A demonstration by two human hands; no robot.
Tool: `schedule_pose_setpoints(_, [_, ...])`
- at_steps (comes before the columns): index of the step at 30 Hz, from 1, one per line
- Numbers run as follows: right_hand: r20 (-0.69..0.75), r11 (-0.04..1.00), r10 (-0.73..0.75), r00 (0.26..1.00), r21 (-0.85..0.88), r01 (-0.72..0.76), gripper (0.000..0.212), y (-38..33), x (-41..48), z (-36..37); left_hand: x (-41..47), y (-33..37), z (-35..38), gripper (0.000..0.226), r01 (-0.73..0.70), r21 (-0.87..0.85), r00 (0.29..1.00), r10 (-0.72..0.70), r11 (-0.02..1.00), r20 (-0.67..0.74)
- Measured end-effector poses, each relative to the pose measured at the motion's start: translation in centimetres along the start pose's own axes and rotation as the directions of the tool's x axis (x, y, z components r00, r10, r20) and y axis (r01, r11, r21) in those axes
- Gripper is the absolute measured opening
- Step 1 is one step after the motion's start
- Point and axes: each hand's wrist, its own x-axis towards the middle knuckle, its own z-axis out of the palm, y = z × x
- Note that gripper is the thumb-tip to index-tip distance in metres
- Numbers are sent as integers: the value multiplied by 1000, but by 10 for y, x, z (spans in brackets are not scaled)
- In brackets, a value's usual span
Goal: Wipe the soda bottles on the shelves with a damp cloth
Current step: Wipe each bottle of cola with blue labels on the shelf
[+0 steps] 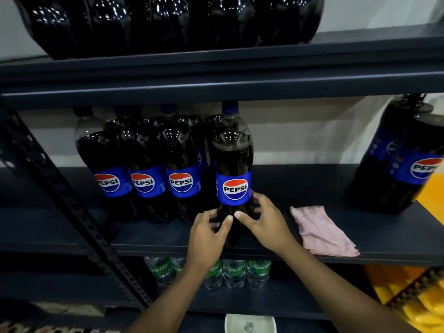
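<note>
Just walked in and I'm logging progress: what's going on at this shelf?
A person grips the lower part of one Pepsi bottle with left hand and right hand at the front of the middle shelf. The pink cloth lies folded on that shelf to the right, in neither hand. Other Pepsi bottles stand to the left.

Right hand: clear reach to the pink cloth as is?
Probably yes. The cloth lies on open shelf just right of the right hand, nothing between; the hand must first release the bottle.

The left hand (207,233) and right hand (263,222) are bare, as are both forearms (336,282) down to the frame's edge.
</note>
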Motion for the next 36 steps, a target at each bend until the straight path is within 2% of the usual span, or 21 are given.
schedule_pose_setpoints(4, [8, 1000, -4, 1000, 28, 4, 68, -9, 7, 15, 2, -6, -6, 51, -2, 39, 999, 5, 999, -52])
schedule_pose_setpoints(13, [6, 1000, 4, 1000, 6, -4, 70, -17, 20, 32, 14, -6, -11, 54, 7, 122, 993, 7, 992, -114])
schedule_pose_setpoints(26, [22, 1000, 10, 1000, -10, -10, 73, -12, 31, 34, 22, -4, -4, 55, 44, 129, 992, -28, 991, -127])
schedule_pose_setpoints(28, [24, 1000, 14, 1000, -4, -14, 74, -11, 32, 34, 20, -2, -4, 50, 63, 118, 991, -47, 991, -127])
schedule_pose_setpoints(32, [56, 999, 30, 998, 29, -32, 75, -12, 29, 31, 7, 4, 3, 23, 108, 89, 989, -99, 990, -108])
schedule_pose_setpoints(36, [28, 996, 82, 996, 33, -83, 63, -9, 20, 10, 2, 20, 21, 16, 36, 71, 999, -37, 997, 13])
